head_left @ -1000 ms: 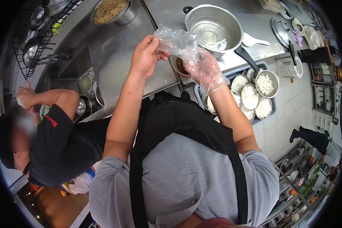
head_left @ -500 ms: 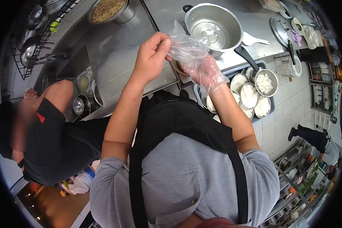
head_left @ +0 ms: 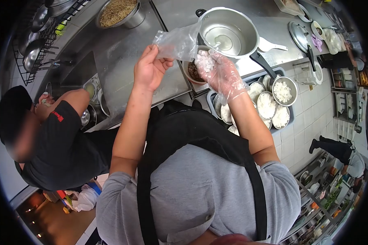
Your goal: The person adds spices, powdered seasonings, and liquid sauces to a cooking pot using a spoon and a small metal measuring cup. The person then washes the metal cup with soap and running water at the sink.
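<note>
Thin clear plastic [head_left: 178, 44], shaped like a bag or glove, is pinched in my left hand [head_left: 150, 67] and stretches toward the right hand. A loose clear plastic glove covers my right hand [head_left: 227, 75]. White lumps [head_left: 204, 65] resembling rice rest in its curled fingers, partly hidden by the plastic. Just beyond these fingers stands a bowl [head_left: 188, 73] of dark brown food, largely covered by the hand. A deep metal pot [head_left: 249, 47] with a black handle sits close to the right hand.
Metal bowls of white rice [head_left: 267, 105] fill a grey tub [head_left: 289, 118] at the right. A white paddle [head_left: 273, 44] lies beside the pot. A metal bowl of brown strands [head_left: 117, 12] stands at the back left. Another person [head_left: 57, 139] bends over the sink at left.
My left hand has moved left, drawing the plastic away from the right hand. White lumps at my right fingers have come into view. The person at left has shifted toward the sink.
</note>
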`<state>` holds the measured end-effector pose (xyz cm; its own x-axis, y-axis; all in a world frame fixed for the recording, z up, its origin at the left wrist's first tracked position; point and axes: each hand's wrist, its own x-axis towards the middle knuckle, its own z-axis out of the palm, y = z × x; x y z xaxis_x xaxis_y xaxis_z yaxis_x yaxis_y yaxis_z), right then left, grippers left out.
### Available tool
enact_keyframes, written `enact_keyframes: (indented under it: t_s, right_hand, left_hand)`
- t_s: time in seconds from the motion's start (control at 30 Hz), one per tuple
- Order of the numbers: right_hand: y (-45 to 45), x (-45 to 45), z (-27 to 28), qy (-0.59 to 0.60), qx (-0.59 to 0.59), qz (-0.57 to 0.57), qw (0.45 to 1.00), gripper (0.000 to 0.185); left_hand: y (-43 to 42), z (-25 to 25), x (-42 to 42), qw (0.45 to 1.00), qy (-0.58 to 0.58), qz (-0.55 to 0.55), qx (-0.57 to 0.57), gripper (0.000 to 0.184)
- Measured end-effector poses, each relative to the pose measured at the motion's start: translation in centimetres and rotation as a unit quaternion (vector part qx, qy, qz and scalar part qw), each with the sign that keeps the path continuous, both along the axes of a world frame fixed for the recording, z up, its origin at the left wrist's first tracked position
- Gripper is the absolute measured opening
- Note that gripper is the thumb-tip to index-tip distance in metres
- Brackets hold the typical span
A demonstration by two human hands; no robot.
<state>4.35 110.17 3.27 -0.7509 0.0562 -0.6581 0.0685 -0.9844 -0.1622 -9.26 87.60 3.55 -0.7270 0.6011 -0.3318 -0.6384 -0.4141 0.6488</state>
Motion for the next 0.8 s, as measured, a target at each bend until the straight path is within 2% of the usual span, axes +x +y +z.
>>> enact_keyframes:
  t_s: [0.03, 0.13, 0.17, 0.2, 0.27, 0.3, 0.33, 0.37, 0.4, 0.47, 0.5, 0.6, 0.67, 0.73, 0.8]
  right_hand:
    - [0.9, -0.1, -0.3, 0.02, -0.027, 0.022, 0.999, 0.022]
    - [4.4, -1.3, 1.1, 0.105, 0.107, 0.04, 0.988, 0.02]
    - [5.6, -2.0, 1.9, 0.073, 0.173, 0.047, 0.981, 0.019]
    - [6.9, -3.1, 2.1, 0.053, 0.216, 0.032, 0.974, 0.029]
    - [9.9, -4.9, 0.7, 0.027, 0.407, 0.097, 0.908, 0.03]
    - [11.3, -5.9, -0.3, 0.027, 0.409, 0.099, 0.907, 0.03]
    - [12.6, -6.7, -1.5, -0.027, 0.569, 0.235, 0.788, 0.028]
    - [13.0, -7.2, -2.2, -0.08, 0.694, 0.356, 0.62, 0.026]
    - [13.2, -7.2, -3.1, -0.08, 0.696, 0.357, 0.617, 0.026]
    - [13.2, -7.4, -4.6, -0.109, 0.816, 0.467, 0.322, 0.021]
    - [13.6, -7.9, -5.4, -0.125, 0.811, 0.486, 0.3, 0.02]
    - [14.5, -7.4, -5.6, -0.11, 0.809, 0.494, 0.299, 0.022]
    - [14.4, -7.4, -4.4, -0.102, 0.819, 0.493, 0.276, 0.025]
    - [13.8, -7.1, -0.8, -0.137, 0.81, 0.453, 0.346, 0.031]
    - [13.1, -6.3, 2.8, -0.085, 0.844, 0.39, 0.359, 0.034]
  left_hand:
    - [-0.5, -0.6, 0.1, 1.0, 0.001, 0.0, 0.002, 0.022]
    - [-1.6, -1.3, 1.1, 0.998, -0.034, -0.022, 0.047, 0.022]
    - [-1.7, -1.2, 1.3, 0.998, -0.037, -0.025, 0.047, 0.022]
    - [-1.8, -1.1, 1.6, 0.998, -0.04, -0.029, 0.046, 0.022]
    - [-1.9, -0.9, 2.0, 0.998, -0.041, -0.028, 0.04, 0.022]
    - [-2.1, -0.8, 2.2, 0.998, -0.04, -0.024, 0.03, 0.022]
    - [-2.5, -0.8, 2.3, 0.998, -0.04, -0.022, 0.033, 0.022]
    - [-2.9, -0.9, 2.4, 0.998, -0.039, -0.029, 0.036, 0.021]
    - [-3.3, -1.1, 2.4, 0.998, -0.038, -0.035, 0.039, 0.02]
    - [-4.0, -1.7, 2.2, 0.997, -0.039, -0.036, 0.055, 0.02]
    - [-4.3, -2.0, 2.1, 0.996, -0.041, -0.039, 0.067, 0.019]
    - [-4.6, -1.7, 2.2, 0.998, -0.053, -0.016, 0.041, 0.019]
    - [-5.3, -2.2, 2.3, 0.997, -0.059, -0.012, 0.046, 0.019]
    - [-5.7, -2.7, 2.2, 0.997, -0.065, -0.008, 0.052, 0.019]
    - [-5.9, -3.1, 2.2, 0.996, -0.082, -0.009, 0.045, 0.019]
